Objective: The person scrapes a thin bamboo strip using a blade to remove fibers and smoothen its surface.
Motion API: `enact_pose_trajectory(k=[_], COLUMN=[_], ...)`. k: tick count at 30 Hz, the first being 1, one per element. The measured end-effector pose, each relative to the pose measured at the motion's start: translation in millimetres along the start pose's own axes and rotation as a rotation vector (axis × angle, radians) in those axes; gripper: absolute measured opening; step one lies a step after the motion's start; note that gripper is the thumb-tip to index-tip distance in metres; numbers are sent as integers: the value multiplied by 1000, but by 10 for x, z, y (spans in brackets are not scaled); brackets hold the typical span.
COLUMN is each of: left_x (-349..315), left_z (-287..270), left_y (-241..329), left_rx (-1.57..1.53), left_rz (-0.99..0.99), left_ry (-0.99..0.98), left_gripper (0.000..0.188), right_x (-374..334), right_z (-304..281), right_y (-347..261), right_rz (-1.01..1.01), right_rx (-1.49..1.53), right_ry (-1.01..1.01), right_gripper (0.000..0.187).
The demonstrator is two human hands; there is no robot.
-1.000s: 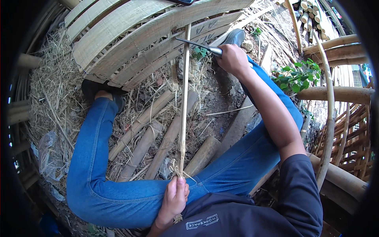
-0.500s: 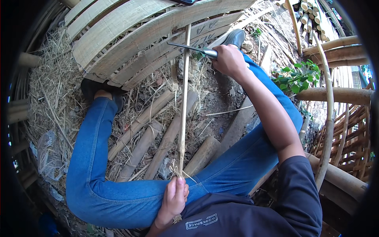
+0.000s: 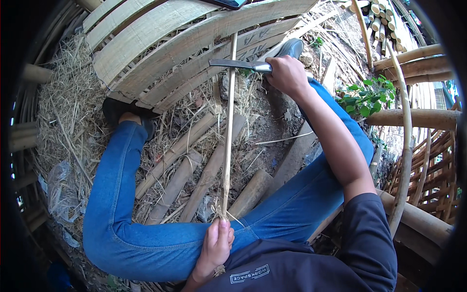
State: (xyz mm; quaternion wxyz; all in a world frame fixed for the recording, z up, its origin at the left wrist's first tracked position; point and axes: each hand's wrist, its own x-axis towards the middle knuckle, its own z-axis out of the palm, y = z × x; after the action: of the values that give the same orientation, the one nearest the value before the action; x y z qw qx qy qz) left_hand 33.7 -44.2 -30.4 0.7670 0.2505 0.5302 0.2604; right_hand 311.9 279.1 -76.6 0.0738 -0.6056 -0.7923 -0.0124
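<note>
My left hand [image 3: 217,243] is closed around the lower end of a long, thin bamboo stick [image 3: 228,136], close to my lap. Thin curled shavings or fibres [image 3: 218,211] gather just above its thumb. The stick runs up and away, its far end against a slatted wooden bench [image 3: 189,29]. Near that far end, my right hand [image 3: 289,75] grips the handle of a knife [image 3: 233,63]. Its metal blade points left and crosses the stick, with the flat side showing. Whether the edge bites into the stick I cannot tell.
Cut bamboo poles [image 3: 209,168] lie on the straw-strewn ground between my legs. Dry straw [image 3: 63,102] and a clear plastic bag [image 3: 62,187] are at left. On the right stand a bamboo frame [image 3: 413,118] and a leafy plant [image 3: 367,97]. A dark flat device [image 3: 231,3] rests on the bench.
The knife blade has rolled from nearly edge-on to showing its flat side. My right hand has shifted slightly right and down; my left hand keeps its hold on the stick.
</note>
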Motion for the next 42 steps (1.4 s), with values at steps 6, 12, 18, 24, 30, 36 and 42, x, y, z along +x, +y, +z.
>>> enact_pose_trajectory(k=[6,12,18,24,30,36,42], left_x=[1,6,-5,9,6,14,10], left_z=[7,19,3,7,3,-29,-24], left_y=[10,-1,11,15,12,-44,-14], left_rx=[18,18,-25,-1,-26,-91,-36], left_rz=[2,16,-15,4,-1,-32,-16], left_ry=[4,-4,-10,-16,-18,-25,-31], left_gripper=[37,36,36,37,37,39,38], right_x=[-12,21,2,4,34,-10,8], right_z=[30,75,-52,42,216,197,102], right_y=[77,25,-24,123,125,149,90], right_rz=[44,11,-64,16,14,-23,-35], right_rx=[33,14,-31,16,29,-17,1], right_ry=[66,61,-21,83,178,165,116], right_gripper=[14,13,15,13,6,6,10])
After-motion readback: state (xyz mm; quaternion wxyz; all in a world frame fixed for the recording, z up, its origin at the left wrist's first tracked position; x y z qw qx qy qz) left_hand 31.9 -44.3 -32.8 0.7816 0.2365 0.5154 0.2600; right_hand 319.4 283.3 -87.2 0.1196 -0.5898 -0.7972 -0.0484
